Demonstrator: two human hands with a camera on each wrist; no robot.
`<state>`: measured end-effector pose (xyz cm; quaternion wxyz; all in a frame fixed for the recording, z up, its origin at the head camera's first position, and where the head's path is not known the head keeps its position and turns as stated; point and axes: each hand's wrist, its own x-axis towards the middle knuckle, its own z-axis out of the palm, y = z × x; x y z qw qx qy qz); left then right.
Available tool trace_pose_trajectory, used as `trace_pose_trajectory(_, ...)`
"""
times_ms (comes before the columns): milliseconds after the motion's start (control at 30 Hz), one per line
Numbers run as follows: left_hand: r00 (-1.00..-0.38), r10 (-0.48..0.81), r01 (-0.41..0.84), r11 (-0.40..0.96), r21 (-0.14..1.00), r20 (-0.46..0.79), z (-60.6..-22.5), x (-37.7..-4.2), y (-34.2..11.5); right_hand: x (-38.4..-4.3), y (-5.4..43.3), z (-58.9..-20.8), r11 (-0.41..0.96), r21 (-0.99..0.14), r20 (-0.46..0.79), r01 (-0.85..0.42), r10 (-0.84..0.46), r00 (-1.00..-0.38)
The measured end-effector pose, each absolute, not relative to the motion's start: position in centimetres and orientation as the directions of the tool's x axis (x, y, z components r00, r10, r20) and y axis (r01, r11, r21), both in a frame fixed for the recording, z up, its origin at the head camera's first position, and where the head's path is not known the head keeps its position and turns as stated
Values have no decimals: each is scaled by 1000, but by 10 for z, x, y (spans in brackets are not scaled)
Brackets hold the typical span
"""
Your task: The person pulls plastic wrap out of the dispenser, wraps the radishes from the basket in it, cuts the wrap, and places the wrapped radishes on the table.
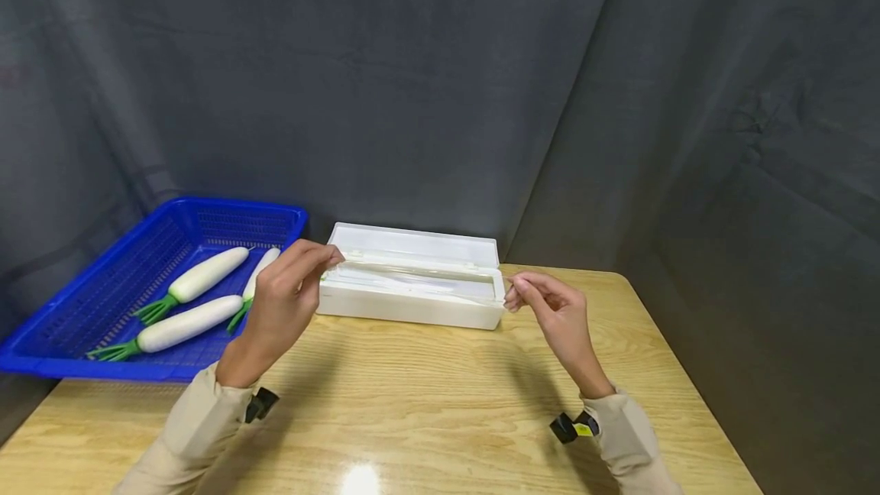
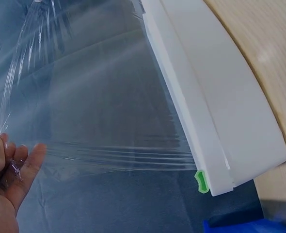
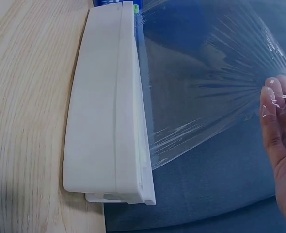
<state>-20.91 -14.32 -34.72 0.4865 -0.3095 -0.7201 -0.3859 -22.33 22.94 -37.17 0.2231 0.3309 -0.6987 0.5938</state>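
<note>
A white plastic wrap dispenser box [image 1: 406, 310] stands on the table, its lid [image 1: 412, 243] raised at the back. Clear cling film [image 2: 109, 97] stretches from the box up to both hands, pulled into creases near the fingers. At the box's left end my left hand [image 1: 283, 300] pinches one corner of the film. My right hand [image 1: 555, 318], past the right end, pinches the other corner between thumb and fingers. In the left wrist view a small green piece [image 2: 201, 181] sits at the box's end. The roll inside is hard to make out.
A blue plastic basket [image 1: 103, 281] at the left holds three white radishes [image 1: 209, 273] with green tops, close to my left forearm. Dark grey curtains [image 1: 385, 82] hang behind and at the right of the wooden table [image 1: 426, 403].
</note>
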Motion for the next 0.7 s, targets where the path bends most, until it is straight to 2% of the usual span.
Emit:
trace_pose_trajectory(333, -317, 69, 818, 524, 236, 946, -344, -206, -143, -222, 231, -368, 76, -688, 703, -722, -181, -688)
trace_pose_trajectory(700, -293, 103, 834, 514, 202, 950, -337, -203, -146, -220, 235, -363, 65, -742, 645, -667, -203, -737)
